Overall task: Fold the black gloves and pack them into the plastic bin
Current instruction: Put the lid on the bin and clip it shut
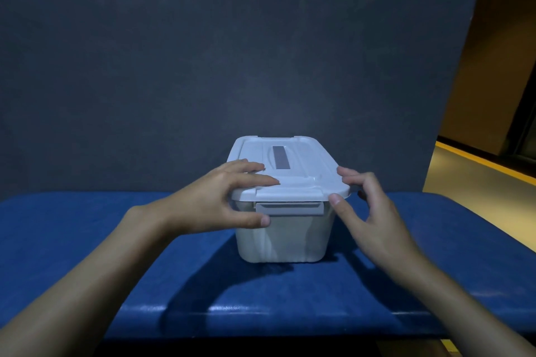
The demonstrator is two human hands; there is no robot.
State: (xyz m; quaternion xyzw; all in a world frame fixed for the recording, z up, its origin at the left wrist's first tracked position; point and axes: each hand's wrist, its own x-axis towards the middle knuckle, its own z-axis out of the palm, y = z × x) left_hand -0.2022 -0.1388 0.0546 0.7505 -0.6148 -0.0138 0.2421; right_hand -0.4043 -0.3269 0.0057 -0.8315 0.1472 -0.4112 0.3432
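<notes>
A white plastic bin [280, 238] stands on the blue table with its lid [301, 165] on and the grey front latch [290, 209] down. My left hand [214, 203] lies over the front left corner, with straight fingers pressing on the lid and the thumb against the front wall. My right hand [368, 211] is at the front right corner, its curled fingers and thumb pinching the lid's rim. No black gloves are in view; the closed lid hides the bin's inside.
The blue padded table [87, 240] runs left to right, its front edge close to me. A dark wall panel [232, 52] rises right behind the bin. At the far right lies a floor with a yellow stripe [478, 159].
</notes>
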